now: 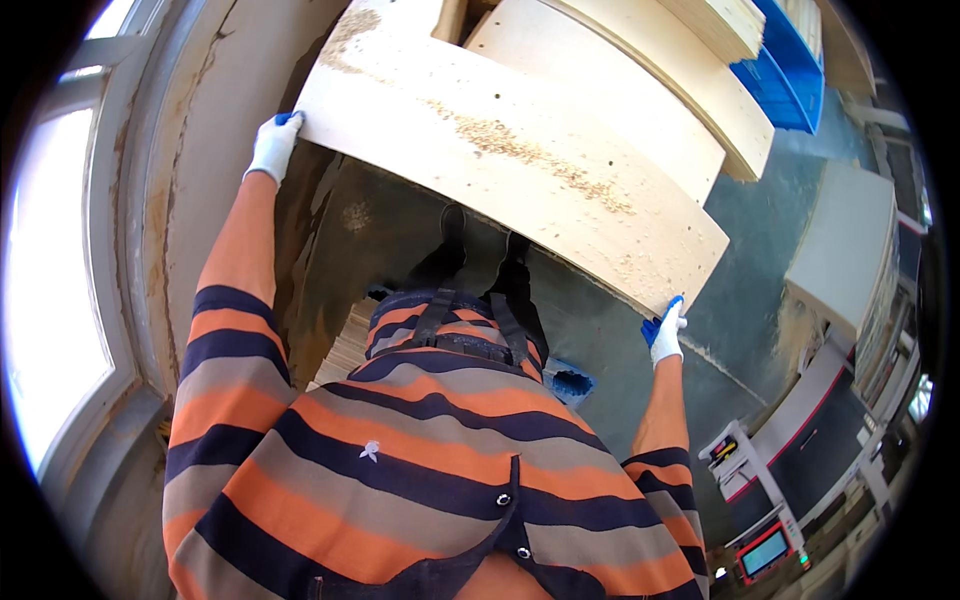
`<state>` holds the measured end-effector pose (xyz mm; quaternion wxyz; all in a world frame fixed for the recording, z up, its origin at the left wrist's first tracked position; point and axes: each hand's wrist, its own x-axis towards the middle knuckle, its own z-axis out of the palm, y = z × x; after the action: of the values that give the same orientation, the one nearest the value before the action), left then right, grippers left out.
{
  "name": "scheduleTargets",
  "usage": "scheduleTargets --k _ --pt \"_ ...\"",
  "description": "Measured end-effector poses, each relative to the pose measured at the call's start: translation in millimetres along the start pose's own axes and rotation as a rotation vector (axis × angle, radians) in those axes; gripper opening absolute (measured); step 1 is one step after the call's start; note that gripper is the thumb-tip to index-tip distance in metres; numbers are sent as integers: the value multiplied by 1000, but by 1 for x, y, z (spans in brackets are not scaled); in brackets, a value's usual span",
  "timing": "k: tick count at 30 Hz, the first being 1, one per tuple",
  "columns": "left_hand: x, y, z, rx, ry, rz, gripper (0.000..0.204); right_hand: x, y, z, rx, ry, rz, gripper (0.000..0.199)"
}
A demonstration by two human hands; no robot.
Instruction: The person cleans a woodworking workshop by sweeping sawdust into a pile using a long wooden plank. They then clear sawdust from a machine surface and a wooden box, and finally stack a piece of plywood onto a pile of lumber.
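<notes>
A wide pale wooden panel [400, 110] spans the space in front of me, with sawdust and wood chips [520, 150] scattered across its top and several small dark holes in it. My left hand [273, 147], in a white glove with blue fingertips, is closed on the panel's left end. At the right end, near the corner, my right hand [665, 332] grips the near edge in the same kind of glove. The fingers under the panel are hidden on both sides.
More wooden boards [650, 60] are stacked beyond the panel. A blue plastic crate [780, 80] stands at the far right. To the right are a grey-white block [845, 245] and a machine with a small screen [765, 552]. A wall and window [65, 270] flank my left.
</notes>
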<state>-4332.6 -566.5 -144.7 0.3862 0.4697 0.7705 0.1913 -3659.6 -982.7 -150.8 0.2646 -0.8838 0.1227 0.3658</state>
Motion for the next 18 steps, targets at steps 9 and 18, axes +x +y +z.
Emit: scheduleTargets --k 9,18 --pt "-14 30 -8 271 41 104 36 -13 -20 -9 -248 -35 -57 80" --pt "-81 63 58 287 82 387 55 0 -10 6 -273 75 -76 76"
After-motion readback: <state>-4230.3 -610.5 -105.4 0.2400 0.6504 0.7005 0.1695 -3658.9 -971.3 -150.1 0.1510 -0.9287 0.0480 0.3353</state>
